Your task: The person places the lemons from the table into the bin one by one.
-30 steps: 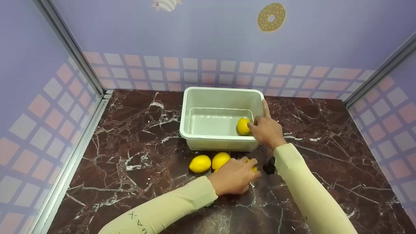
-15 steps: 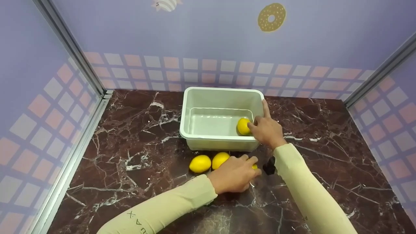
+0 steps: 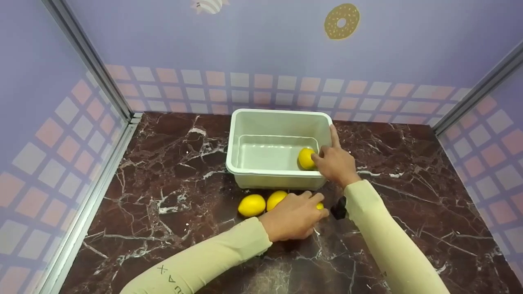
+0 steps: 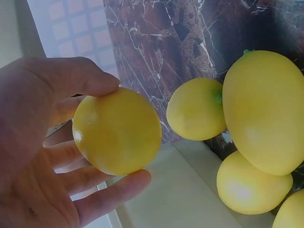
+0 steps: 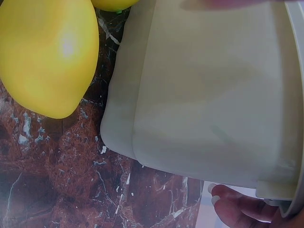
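Observation:
My left hand (image 3: 291,218) grips a yellow lemon (image 4: 118,130) between thumb and fingers, in front of a white plastic bin (image 3: 273,173). Most of that lemon is hidden by the hand in the head view. At the bin's right side, my right hand (image 3: 337,163) holds the rim, thumb over the inside and index finger stretched along the edge. Inside the bin, a lemon (image 3: 305,158) lies at the front right corner, partly behind the right thumb. Two more lemons show on the table before the bin, one at the left (image 3: 251,205) and another (image 3: 276,200) partly covered by the left hand.
Dark red marbled tabletop (image 3: 184,241) runs under everything. Behind the bin stands a lilac wall (image 3: 261,45) with a tile pattern, and side panels with metal frames (image 3: 92,179) flank the table. A black object (image 3: 338,208) shows below the right wrist.
My left hand has risen slightly toward the bin with the lemon in its fingers. The right hand and the bin stay where they were.

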